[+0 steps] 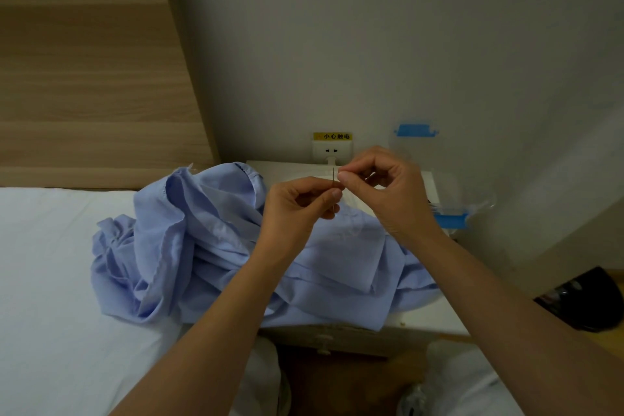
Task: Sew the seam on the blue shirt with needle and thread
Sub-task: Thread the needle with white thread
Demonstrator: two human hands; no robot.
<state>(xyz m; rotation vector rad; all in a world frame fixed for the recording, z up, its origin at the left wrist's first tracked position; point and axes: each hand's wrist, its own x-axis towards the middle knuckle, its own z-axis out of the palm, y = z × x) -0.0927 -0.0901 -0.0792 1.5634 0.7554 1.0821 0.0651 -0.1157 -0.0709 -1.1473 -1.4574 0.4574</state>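
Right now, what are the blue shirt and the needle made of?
The blue shirt looks like thin woven cloth, maybe cotton. It is matte and soft, with lots of creases and folds. The needle, pinched upright in the left hand, is probably metal. It is thin, straight and dark, but too small to show any shine.

A: Hands?
B: L hand [297, 203] pinches needle [333, 179] upright, thumb + forefinger. R hand [388, 186] has thumb + forefinger pinched together just beside needle's top; what it holds is too fine to see.
A: Fabric?
B: Crumpled blue shirt [202, 246] under both hands, partly on bed [50, 263], partly on white desk [425, 321]. Wall socket [332, 149] behind; clear box w/ blue clasp [452, 216] on desk's right.
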